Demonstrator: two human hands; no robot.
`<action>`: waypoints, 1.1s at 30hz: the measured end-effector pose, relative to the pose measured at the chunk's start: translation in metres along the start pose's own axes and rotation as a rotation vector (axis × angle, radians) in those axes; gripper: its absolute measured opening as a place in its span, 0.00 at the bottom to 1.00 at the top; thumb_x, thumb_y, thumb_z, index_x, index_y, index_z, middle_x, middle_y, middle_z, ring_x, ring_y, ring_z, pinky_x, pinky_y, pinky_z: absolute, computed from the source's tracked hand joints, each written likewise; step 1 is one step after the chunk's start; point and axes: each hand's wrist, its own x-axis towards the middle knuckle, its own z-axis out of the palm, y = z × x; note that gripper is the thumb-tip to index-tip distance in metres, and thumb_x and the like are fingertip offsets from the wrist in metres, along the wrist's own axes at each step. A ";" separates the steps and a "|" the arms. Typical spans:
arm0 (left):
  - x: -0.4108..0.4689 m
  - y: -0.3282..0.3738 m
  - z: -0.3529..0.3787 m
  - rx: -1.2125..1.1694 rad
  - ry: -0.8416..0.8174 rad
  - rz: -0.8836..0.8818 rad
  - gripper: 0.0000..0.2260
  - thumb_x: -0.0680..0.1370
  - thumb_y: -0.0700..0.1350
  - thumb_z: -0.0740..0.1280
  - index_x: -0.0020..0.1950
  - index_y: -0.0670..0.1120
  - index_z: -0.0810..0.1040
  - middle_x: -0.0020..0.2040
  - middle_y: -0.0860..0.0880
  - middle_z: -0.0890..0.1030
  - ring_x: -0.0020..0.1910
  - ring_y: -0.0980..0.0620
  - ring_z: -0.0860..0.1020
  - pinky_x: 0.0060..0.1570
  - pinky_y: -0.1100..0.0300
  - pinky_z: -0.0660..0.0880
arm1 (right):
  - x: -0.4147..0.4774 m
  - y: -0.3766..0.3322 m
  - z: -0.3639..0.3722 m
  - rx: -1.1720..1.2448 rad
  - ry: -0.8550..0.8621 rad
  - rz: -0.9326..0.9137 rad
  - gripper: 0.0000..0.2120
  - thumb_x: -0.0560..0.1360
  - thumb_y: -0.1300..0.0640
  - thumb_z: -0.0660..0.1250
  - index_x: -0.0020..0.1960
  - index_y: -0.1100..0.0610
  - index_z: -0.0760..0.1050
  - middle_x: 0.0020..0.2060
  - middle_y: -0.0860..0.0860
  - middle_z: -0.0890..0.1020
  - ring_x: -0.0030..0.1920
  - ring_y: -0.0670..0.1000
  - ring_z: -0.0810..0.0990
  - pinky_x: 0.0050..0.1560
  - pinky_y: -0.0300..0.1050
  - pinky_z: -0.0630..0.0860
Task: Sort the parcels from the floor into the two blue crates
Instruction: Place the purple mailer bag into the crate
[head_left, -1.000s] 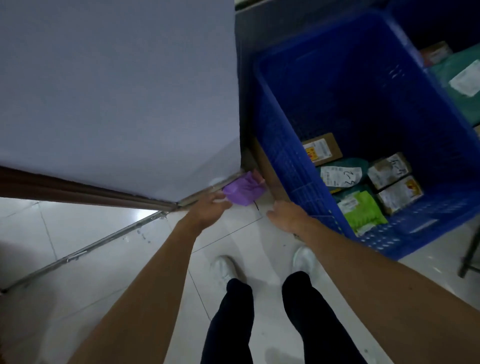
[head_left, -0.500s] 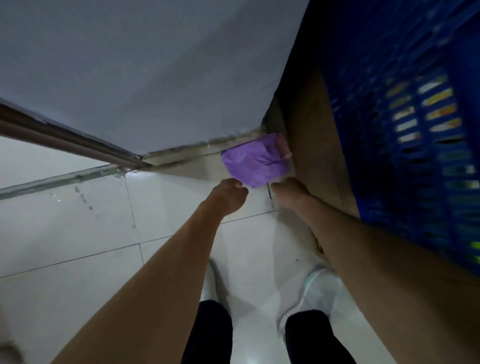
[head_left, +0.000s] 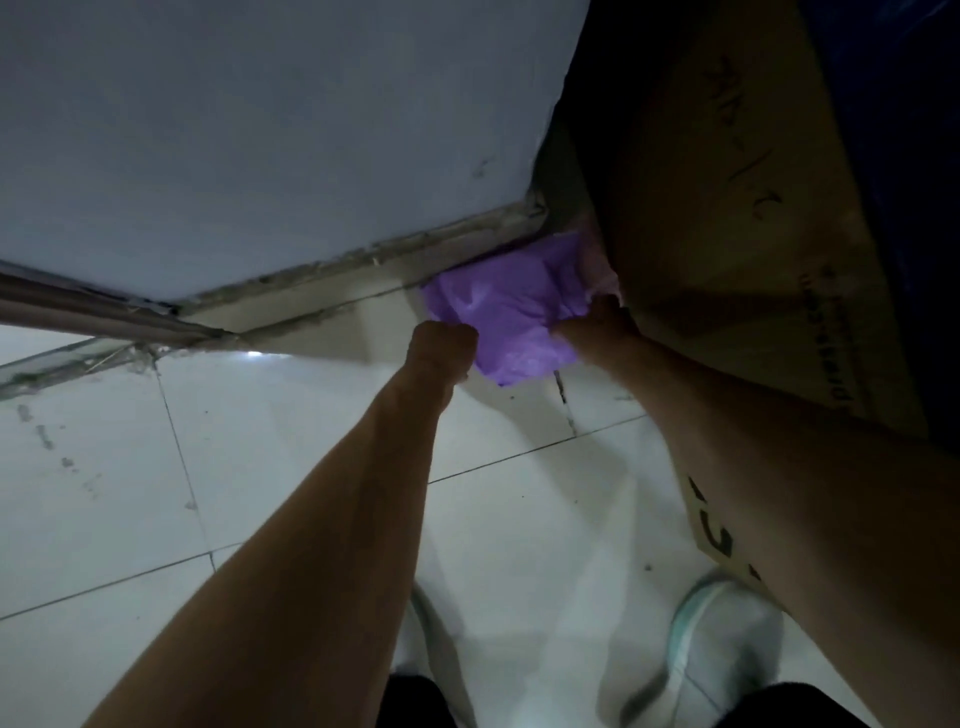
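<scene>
- The crumpled purple plastic parcel lies on the white tiled floor, wedged in the corner against a brown cardboard box
- The left hand and the right hand both grip its edges with curled fingers
- It looks soft, light and slippery; better to hold the bunched film

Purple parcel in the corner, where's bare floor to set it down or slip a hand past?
Bare white tiles lie left of the left hand, bordered by the wall base and door track. Crowded: the purple parcel fills the corner between wall and cardboard, right hand against the cardboard.
</scene>
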 end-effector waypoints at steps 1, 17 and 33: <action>-0.001 0.000 -0.001 -0.060 0.016 -0.002 0.16 0.81 0.39 0.64 0.68 0.37 0.75 0.66 0.39 0.79 0.64 0.41 0.79 0.39 0.65 0.76 | -0.003 0.003 0.001 0.052 -0.045 0.011 0.38 0.67 0.44 0.73 0.71 0.60 0.68 0.65 0.60 0.76 0.61 0.61 0.79 0.62 0.54 0.77; -0.177 0.071 -0.093 -0.049 0.155 -0.084 0.14 0.82 0.40 0.60 0.63 0.36 0.79 0.62 0.38 0.81 0.62 0.39 0.79 0.47 0.57 0.76 | -0.178 -0.032 -0.083 0.017 -0.089 0.025 0.18 0.77 0.53 0.60 0.60 0.61 0.79 0.58 0.61 0.81 0.57 0.60 0.81 0.44 0.41 0.69; -0.463 0.177 -0.195 -0.131 0.153 0.040 0.16 0.73 0.46 0.60 0.47 0.38 0.83 0.48 0.37 0.84 0.52 0.36 0.82 0.48 0.51 0.79 | -0.459 -0.039 -0.256 0.258 -0.159 -0.039 0.09 0.71 0.56 0.65 0.45 0.59 0.81 0.40 0.60 0.82 0.38 0.58 0.81 0.39 0.53 0.80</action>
